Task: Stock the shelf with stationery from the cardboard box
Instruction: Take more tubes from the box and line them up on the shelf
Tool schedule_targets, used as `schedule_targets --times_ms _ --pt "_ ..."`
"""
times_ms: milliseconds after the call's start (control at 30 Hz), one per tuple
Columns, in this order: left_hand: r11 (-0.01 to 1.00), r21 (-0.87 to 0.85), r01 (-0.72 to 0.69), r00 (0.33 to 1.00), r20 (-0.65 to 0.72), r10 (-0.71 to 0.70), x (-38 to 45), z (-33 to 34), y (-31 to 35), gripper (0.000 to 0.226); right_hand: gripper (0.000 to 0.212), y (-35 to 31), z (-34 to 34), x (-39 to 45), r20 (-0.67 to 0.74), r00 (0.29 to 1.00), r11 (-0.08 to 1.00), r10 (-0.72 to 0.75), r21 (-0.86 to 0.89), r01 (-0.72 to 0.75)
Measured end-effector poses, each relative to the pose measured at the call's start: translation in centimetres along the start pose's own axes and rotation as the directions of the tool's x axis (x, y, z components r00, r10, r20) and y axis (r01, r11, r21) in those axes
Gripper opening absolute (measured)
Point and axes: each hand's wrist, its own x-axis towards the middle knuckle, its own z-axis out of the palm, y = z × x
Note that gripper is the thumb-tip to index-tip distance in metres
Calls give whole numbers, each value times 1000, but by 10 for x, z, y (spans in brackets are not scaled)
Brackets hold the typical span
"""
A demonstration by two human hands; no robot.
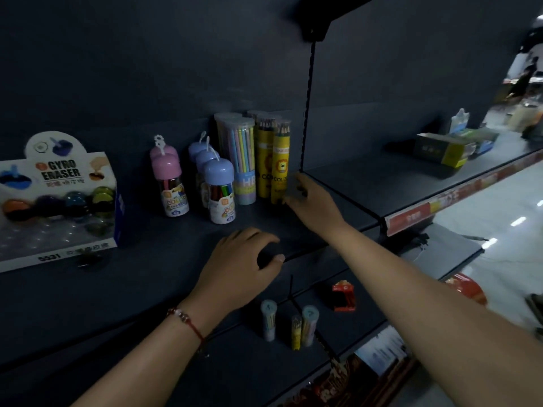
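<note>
Dark grey metal shelf (147, 274) w/ stock along the back. Right hand (311, 205) reaches far, fingertips touching the base of the near yellow lion-print tube of coloured pencils (280, 168); can't tell if it grips or just pushes. Left hand (244, 268) at shelf front edge, fingers curled, holding nothing visible. Left of the tubes: clear tub of pastel pencils (242, 160), blue-capped crayon jars (219, 192), pink-capped jar (169, 183), white "Gyro Eraser" display box (58, 198) far left.
</note>
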Motion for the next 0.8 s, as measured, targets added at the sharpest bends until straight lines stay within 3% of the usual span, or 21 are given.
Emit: schedule_targets --times_ms 167,300,367,467,633,733,800 --pt "987 4 -158 987 31 158 -4 -4 -3 38 53 36 -43 -114 -9 993 982 -117 -148 114" --pt "932 64 -357 932 86 351 -22 8 12 41 55 92 -75 -220 14 999 969 31 -247 -27" --pt "887 31 -460 875 183 448 -41 37 32 42 55 123 -81 -272 -12 992 953 128 -275 -126" --pt "818 -127 -562 733 382 563 -82 104 73 43 53 160 -75 -350 -13 956 909 292 -307 -282" --pt "792 -396 -465 556 565 609 -162 220 141 49 53 200 -63 -486 12 794 769 608 -257 -585" --pt "807 -505 -307 465 660 590 -214 275 186 52 49 207 -65 -573 -9 620 609 784 -177 -773" --pt "800 -548 -243 359 716 599 -251 305 221 52 40 205 -70 -629 -12 484 481 875 -99 -871"
